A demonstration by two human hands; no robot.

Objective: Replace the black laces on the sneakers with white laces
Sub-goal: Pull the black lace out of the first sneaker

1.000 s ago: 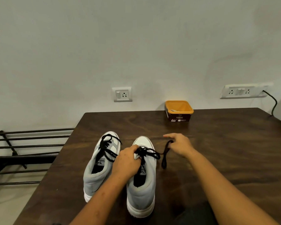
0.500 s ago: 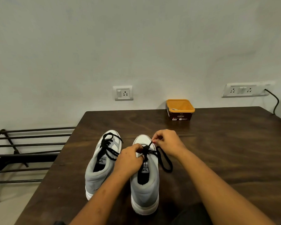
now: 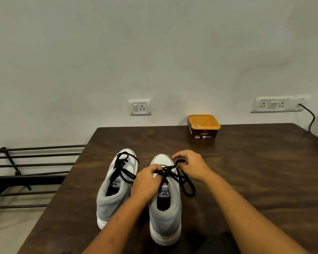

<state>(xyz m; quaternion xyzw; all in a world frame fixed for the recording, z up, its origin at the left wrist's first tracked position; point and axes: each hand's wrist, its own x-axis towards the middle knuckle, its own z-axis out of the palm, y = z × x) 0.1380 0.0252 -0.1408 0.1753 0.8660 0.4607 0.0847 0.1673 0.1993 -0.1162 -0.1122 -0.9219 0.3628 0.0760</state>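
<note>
Two grey-and-white sneakers stand side by side on the dark wooden table (image 3: 246, 171), toes away from me. The left sneaker (image 3: 116, 187) still carries its tied black lace (image 3: 124, 166). On the right sneaker (image 3: 165, 208), my left hand (image 3: 147, 182) grips the black lace at its knot over the tongue. My right hand (image 3: 193, 165) pinches a strand of that same lace (image 3: 186, 186) just beyond the toe side of the knot. A loose loop of it trails onto the table to the sneaker's right.
An orange-rimmed brown tub (image 3: 204, 126) stands at the table's far edge by the wall. A black metal rack (image 3: 26, 173) sits to the left, below table height. Wall sockets (image 3: 140, 107) and a plugged cable (image 3: 308, 116) are behind.
My right hand came back from the table at the right to the right sneaker's knot and now pinches the lace there. My left hand has stayed on the knot.
</note>
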